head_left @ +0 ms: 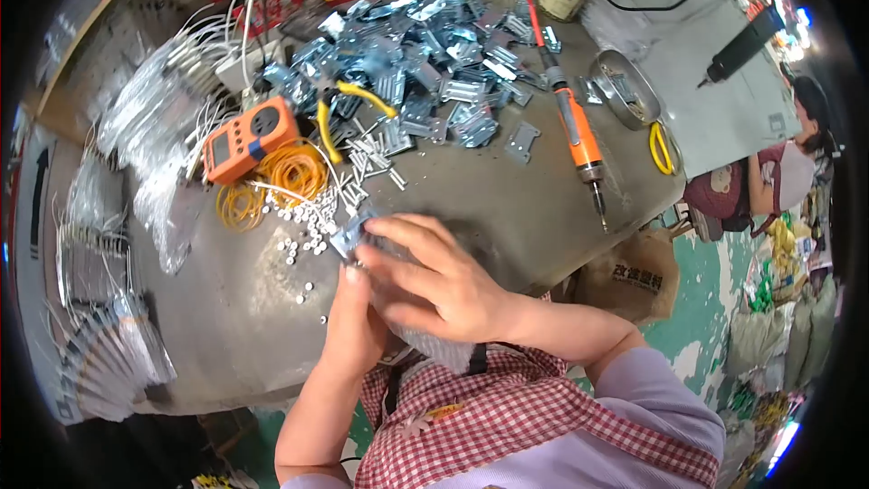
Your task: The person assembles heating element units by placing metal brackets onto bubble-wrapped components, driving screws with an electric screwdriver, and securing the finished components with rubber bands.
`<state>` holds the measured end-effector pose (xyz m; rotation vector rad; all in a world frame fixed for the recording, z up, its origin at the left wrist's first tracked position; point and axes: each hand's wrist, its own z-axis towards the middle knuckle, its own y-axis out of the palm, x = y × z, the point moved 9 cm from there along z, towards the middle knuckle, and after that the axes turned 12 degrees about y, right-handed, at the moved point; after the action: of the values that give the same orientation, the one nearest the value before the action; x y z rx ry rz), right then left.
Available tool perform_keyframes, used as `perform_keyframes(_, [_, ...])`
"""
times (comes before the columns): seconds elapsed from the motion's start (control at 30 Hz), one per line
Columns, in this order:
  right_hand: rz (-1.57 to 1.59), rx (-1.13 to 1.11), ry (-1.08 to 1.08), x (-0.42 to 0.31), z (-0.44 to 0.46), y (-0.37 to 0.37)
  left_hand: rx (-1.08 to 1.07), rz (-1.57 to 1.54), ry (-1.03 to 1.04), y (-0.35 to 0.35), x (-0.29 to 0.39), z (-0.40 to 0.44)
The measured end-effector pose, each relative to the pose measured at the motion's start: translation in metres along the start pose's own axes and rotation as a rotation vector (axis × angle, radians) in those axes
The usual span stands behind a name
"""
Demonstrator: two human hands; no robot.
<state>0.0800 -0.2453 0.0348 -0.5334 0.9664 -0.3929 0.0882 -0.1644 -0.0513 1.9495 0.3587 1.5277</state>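
My left hand (353, 312) is closed, thumb pointing up, on a small blue-grey metal piece (346, 238) with a white cable running from it. Across from it, my right hand (439, 281) has its fingers bent over the same piece, fingertips touching its right side. Below the hands hangs a strip of clear plastic (439, 349), partly hidden. Just left of the piece lie scattered small white rings (312, 228). Metal pins (367, 158) and a large pile of metal plates (407, 63) are beyond it.
Yellow-handled pliers (328, 131), an orange meter (249, 139) and rubber bands (294, 172) lie beyond the hands. Bagged cables (149, 127) are at left. An orange screwdriver (579, 136), metal tin (625, 91) and black tool (742, 50) are at right. A person (787, 167) is at far right.
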Motion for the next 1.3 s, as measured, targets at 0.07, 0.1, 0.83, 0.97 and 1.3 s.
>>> perform_keyframes(0.07, [0.235, -0.037, 0.191, 0.027, -0.014, 0.007, -0.13, 0.528, 0.089, 0.008, 0.0, 0.025])
perform_keyframes(0.1, [0.188, -0.029, 0.211, 0.044, -0.018, 0.007, -0.245, 0.85, 0.288, 0.025, 0.008, 0.036])
perform_keyframes(0.83, [1.768, 0.073, 0.776, 0.116, -0.091, -0.024, -0.736, 1.831, 0.817, 0.07, 0.008, 0.037])
perform_keyframes(0.97, [1.686, 0.083, 0.903, 0.108, -0.093, -0.017, -0.162, 1.95, 0.599, 0.023, 0.031, 0.024])
perform_keyframes(1.3, [1.549, -0.26, 0.973, 0.065, -0.093, 0.016, -0.236, 1.341, 0.93, 0.042, 0.041, 0.003])
